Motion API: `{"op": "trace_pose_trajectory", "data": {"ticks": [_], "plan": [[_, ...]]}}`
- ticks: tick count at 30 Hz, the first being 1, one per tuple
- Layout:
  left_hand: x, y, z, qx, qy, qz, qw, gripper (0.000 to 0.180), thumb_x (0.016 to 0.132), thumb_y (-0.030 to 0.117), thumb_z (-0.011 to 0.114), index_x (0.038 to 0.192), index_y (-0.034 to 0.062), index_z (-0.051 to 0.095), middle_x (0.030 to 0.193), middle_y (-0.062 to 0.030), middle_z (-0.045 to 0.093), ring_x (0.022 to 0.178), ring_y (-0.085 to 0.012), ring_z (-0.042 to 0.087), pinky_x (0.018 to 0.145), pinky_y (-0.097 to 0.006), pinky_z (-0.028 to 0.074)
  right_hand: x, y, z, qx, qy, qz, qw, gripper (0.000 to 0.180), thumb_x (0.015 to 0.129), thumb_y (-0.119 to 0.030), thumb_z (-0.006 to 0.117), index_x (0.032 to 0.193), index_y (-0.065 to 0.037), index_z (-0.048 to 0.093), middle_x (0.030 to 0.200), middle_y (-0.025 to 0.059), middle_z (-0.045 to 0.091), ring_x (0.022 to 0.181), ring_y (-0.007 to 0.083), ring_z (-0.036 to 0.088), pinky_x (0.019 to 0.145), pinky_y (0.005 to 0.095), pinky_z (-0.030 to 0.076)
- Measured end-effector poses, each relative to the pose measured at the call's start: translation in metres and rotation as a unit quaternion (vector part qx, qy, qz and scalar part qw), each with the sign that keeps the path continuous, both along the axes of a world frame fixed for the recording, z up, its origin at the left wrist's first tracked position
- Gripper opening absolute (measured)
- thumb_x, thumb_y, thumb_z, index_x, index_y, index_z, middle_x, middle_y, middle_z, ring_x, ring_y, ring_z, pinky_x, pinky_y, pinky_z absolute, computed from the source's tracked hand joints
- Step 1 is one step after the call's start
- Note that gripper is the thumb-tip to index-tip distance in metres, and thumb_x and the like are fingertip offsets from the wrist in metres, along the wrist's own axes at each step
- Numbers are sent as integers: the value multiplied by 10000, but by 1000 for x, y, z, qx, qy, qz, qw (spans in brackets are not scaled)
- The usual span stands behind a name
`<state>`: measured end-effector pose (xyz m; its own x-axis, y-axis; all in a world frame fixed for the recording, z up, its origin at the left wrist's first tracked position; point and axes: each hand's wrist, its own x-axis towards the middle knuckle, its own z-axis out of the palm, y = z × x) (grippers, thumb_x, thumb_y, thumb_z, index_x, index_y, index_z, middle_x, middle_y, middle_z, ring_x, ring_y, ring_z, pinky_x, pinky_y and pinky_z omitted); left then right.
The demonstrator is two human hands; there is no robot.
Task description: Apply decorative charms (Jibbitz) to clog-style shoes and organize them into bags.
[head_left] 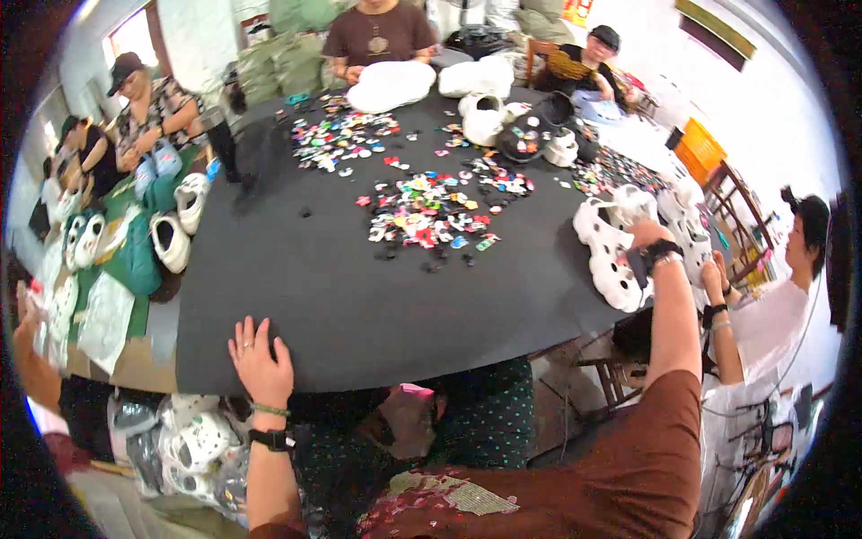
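Note:
My left hand [261, 362] lies flat near the front edge of the dark table [296, 278], fingers spread and holding nothing. A ring is on one finger, and a dark band and a bracelet circle the wrist. My right arm stretches far to the right, and my right hand [648, 241] is among several white clogs with holes, against a white clog [603, 247]. Its fingers are mostly hidden, so its grip cannot be made out. Small colourful shoe charms [429, 216] lie in a loose pile at mid-table, well beyond my left hand.
Another charm pile [337, 135] lies farther back, near large white clogs [391, 85]. Several people sit or stand around the table. White shoes [171, 241] rest on a green surface at left. Bagged clogs [202, 440] are below the table's left edge. An orange crate [699, 151] stands at right.

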<state>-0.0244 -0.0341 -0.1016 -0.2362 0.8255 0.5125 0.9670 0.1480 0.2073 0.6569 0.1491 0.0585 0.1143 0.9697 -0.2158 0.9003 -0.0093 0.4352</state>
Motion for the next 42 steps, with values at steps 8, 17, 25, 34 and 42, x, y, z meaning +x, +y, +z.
{"op": "trace_pose_trajectory", "data": {"ticks": [8,17,25,34,42], "plan": [[1,-3,-2,35,-9,-11,999,387,888,217,586,1237,53,623,1388,-205,529,1326,-407,442,1127,-570,278,-9,-41,6,123,123,29,984,782,483,-564,874,1007,-11,698,1106,253,635,1140,409,554,968,479,439],[-1,2,-3,64,-14,-21,998,363,890,191,590,1221,47,632,1369,-198,549,1287,-381,494,1119,-540,310,-220,-82,79,64,171,369,911,612,504,-422,881,920,-58,619,1091,173,535,1086,363,478,957,454,361],[-2,-48,45,193,-214,-49,956,377,934,57,540,1300,-36,548,1397,-204,525,1270,-352,520,1070,-418,390,-424,-99,58,117,164,629,751,444,555,-244,861,916,-63,680,1104,135,563,1125,305,493,916,390,454],[-2,-94,117,241,-168,-42,955,226,899,-7,567,1110,-16,647,1262,-170,591,1164,-318,553,996,-395,427,-522,-115,-8,73,228,694,679,145,792,-167,611,862,-93,715,1180,124,566,1023,250,561,804,361,477],[22,-80,112,131,-217,-120,960,210,843,14,639,1053,8,641,1106,-171,653,1035,-332,621,915,-383,484,-462,-106,4,-47,367,595,714,824,677,-99,823,1407,-122,442,1501,211,364,1291,404,461,1053,452,416]]}}
